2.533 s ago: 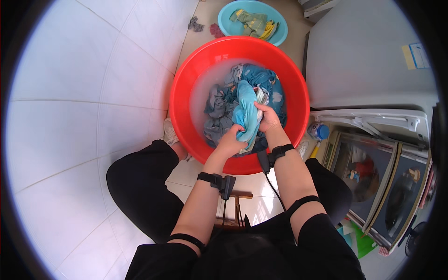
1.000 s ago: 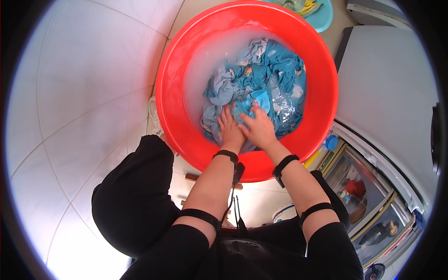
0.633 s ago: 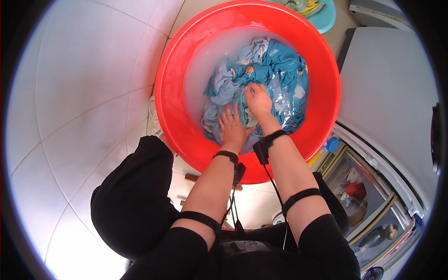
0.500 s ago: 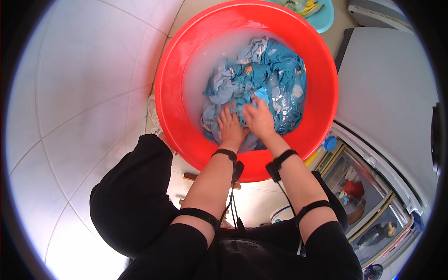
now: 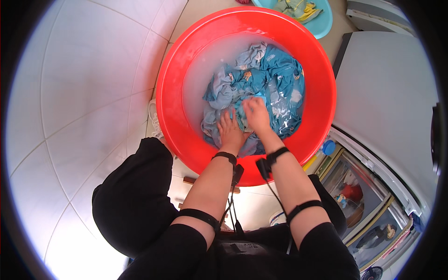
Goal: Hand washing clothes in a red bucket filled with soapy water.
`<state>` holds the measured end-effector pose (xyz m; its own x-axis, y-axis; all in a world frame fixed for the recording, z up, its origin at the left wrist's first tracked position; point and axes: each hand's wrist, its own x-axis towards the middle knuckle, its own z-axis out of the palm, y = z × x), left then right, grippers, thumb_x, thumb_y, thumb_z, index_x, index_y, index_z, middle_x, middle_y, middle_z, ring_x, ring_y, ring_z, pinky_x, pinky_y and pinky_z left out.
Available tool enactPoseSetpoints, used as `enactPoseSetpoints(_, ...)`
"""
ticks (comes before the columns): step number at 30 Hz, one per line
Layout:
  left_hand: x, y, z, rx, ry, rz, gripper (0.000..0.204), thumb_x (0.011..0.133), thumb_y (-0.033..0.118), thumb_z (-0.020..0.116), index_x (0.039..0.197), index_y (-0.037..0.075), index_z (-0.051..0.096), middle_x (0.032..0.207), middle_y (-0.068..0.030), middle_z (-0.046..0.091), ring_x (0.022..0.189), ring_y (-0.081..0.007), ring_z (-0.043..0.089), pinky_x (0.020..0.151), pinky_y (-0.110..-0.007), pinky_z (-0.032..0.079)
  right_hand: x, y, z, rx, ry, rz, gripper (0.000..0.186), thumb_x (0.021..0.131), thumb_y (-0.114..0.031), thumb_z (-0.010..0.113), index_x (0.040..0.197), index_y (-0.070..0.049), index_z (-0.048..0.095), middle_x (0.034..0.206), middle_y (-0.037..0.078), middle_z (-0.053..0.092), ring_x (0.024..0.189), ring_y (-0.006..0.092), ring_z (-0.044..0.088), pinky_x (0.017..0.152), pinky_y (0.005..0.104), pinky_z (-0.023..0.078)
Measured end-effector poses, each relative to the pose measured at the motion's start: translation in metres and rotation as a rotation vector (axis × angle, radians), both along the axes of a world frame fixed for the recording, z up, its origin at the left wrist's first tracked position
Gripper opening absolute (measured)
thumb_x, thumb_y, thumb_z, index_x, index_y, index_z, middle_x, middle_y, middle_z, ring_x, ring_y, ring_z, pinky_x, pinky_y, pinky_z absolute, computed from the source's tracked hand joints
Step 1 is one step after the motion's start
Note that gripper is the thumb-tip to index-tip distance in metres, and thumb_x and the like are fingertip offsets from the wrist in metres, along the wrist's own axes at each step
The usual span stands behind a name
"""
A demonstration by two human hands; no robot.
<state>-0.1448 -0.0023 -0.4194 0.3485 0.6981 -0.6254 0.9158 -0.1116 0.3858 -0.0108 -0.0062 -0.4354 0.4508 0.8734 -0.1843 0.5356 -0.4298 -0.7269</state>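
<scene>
A big round red basin [image 5: 175,100] holds cloudy water and a bunched wet cloth [image 5: 249,81] in teal and grey-blue with small printed figures. My left hand [image 5: 231,130] presses down on the near part of the cloth, its fingers stretched out and slightly spread. Just right of it, my right hand [image 5: 256,114] curls its fingers over a flat light-blue thing [image 5: 262,98] resting against the cloth. Mostly covered by those fingers, that thing shows only an edge, and its kind cannot be made out.
Beyond the basin, a turquoise tub [image 5: 324,23] holds green and yellow items. A grey-white appliance [image 5: 382,93] stands to the right, with a glass-fronted drawer unit [image 5: 350,186] below. Tiled wall [image 5: 88,70] rises on the left. A blue cap [image 5: 328,147] shows beside the basin.
My right hand has shifted a little left and stays on the light-blue thing, now more covered. My left hand keeps its place on the cloth. The whole view has moved slightly.
</scene>
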Motion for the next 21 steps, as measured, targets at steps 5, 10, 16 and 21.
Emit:
enactPoseSetpoints(5, -0.026, -0.044, -0.063, 0.411, 0.061, -0.046, 0.108, 0.079, 0.048, 0.079, 0.163, 0.015, 0.019, 0.165, -0.0196, 0.021, 0.153, -0.0384, 0.014, 0.123, -0.057, 0.01, -0.032, -0.035, 0.051, -0.119, -0.367, 0.451, 0.019, 0.088, -0.032, 0.072, 0.094, -0.014, 0.074, 0.103, 0.019, 0.062, 0.096, 0.0343, 0.063, 0.079, 0.0471, 0.056)
enactPoseSetpoints(10, 0.004, -0.018, -0.004, 0.073, 0.033, -0.013, 0.107, 0.078, 0.051, 0.078, 0.16, 0.012, 0.023, 0.162, -0.022, 0.022, 0.151, -0.043, 0.018, 0.122, -0.058, 0.015, -0.009, 0.029, 0.019, -0.443, -0.394, 0.273, 0.021, 0.092, -0.034, 0.068, 0.096, -0.014, 0.075, 0.101, 0.02, 0.065, 0.092, 0.0359, 0.066, 0.076, 0.0492, 0.056)
enactPoseSetpoints(16, -0.001, -0.017, 0.01, -0.032, -0.018, 0.064, 0.11, 0.076, 0.052, 0.08, 0.16, 0.009, 0.023, 0.162, -0.023, 0.022, 0.151, -0.0443, 0.018, 0.121, -0.059, 0.016, 0.01, -0.005, 0.013, -0.142, 0.094, -0.016, 0.031, 0.094, -0.039, 0.067, 0.103, -0.011, 0.074, 0.107, 0.017, 0.066, 0.1, 0.0367, 0.065, 0.088, 0.0447, 0.053)
enactPoseSetpoints(21, -0.024, -0.057, -0.046, 0.343, 0.174, -0.059, 0.108, 0.081, 0.053, 0.077, 0.162, 0.013, 0.018, 0.167, -0.0182, 0.016, 0.154, -0.0373, 0.014, 0.123, -0.056, 0.013, -0.029, -0.048, 0.066, -0.13, -0.33, 0.462, 0.024, 0.092, -0.038, 0.068, 0.1, -0.016, 0.074, 0.101, 0.019, 0.064, 0.097, 0.0372, 0.065, 0.081, 0.047, 0.055)
